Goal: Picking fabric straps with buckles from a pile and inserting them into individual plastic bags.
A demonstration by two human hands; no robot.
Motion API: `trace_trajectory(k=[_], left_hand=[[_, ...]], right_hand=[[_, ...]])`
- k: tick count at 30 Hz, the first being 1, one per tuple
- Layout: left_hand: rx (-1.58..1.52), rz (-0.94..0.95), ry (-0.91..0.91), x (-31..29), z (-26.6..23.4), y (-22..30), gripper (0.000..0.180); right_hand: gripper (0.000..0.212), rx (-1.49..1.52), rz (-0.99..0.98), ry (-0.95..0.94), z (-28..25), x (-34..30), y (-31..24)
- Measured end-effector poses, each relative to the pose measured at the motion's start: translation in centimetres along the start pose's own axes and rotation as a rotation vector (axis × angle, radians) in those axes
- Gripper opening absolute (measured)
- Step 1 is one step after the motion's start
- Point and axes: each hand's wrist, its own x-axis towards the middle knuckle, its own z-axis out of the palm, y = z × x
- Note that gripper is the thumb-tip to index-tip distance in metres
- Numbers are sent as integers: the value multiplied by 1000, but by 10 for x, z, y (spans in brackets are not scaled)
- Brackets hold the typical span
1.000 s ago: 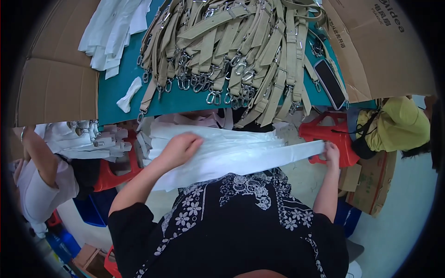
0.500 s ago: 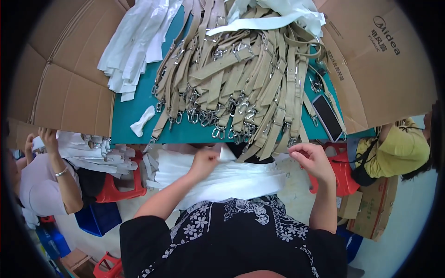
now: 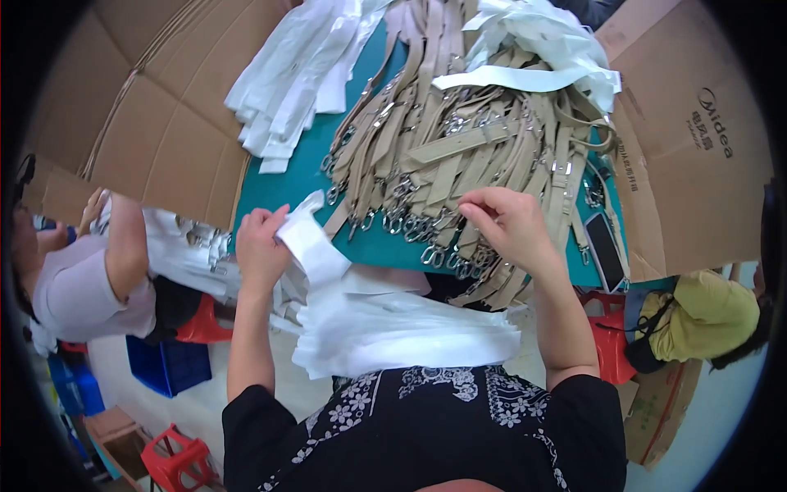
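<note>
My left hand [image 3: 264, 242] is closed on the end of a long, narrow white plastic sleeve [image 3: 316, 250], at the table's front left edge. The sleeve hangs down toward a stack of white sleeves [image 3: 410, 332] across my lap. Over the front of a heap of beige straps [image 3: 459, 148], my right hand [image 3: 512, 225] is raised with thumb and fingers pinched together. Whatever it pinches, if anything, is too small to make out. Silver metal hooks [image 3: 410, 221] hang from the strap ends toward me.
More white sleeves [image 3: 287, 90] lie at the table's far left, and others [image 3: 533, 49] on top of the straps. A phone [image 3: 604, 250] rests at the right edge. Cardboard walls [image 3: 164, 107] flank the green table [image 3: 246, 201]. People sit on both sides; a blue bin [image 3: 168, 365] stands lower left.
My left hand has moved left and up from my lap to the table edge, drawing out a white sleeve. My right hand has come forward over the straps. The whole view has shifted.
</note>
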Motion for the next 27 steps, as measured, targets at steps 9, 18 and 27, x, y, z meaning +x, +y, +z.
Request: trace_trajectory(k=[9, 18, 27], left_hand=[[46, 1, -101, 3, 19, -13, 12], [-650, -80, -777, 4, -25, -22, 56], [-438, -132, -421, 22, 2, -14, 33]], right_hand=[[16, -130, 182, 232, -36, 17, 26], [22, -333, -94, 170, -17, 51, 35], [33, -478, -159, 18, -2, 63, 21]])
